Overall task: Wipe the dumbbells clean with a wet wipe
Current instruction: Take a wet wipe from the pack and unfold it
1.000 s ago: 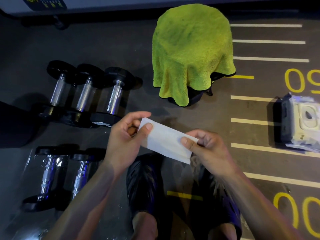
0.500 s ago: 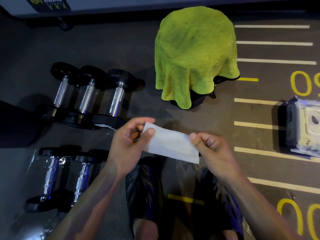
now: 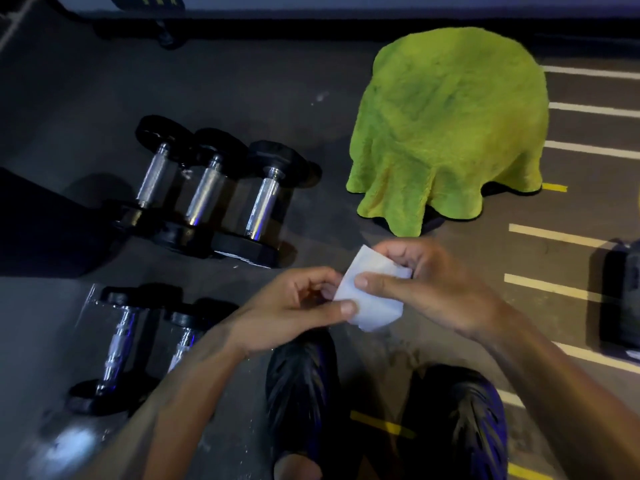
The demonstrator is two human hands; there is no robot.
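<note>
A white wet wipe (image 3: 372, 303) is folded between both hands above my shoes. My left hand (image 3: 294, 308) pinches its lower left edge with thumb and fingers. My right hand (image 3: 426, 282) pinches it from the right, thumb on top. Three dumbbells with black heads and chrome handles (image 3: 263, 206) lie side by side on the floor to the upper left. Two smaller chrome-handled dumbbells (image 3: 117, 344) lie on a clear plastic sheet at the lower left, partly hidden by my left forearm.
A lime-green towel (image 3: 450, 126) drapes over a round dark object at the upper right. A dark wipe pack (image 3: 620, 289) sits at the right edge on the lined floor. My two dark shoes (image 3: 301, 393) are below the hands. A dark mat edge lies far left.
My hands have come together, folding the stretched-out wipe into a smaller piece. The view has shifted so the wipe pack is nearly out of frame on the right.
</note>
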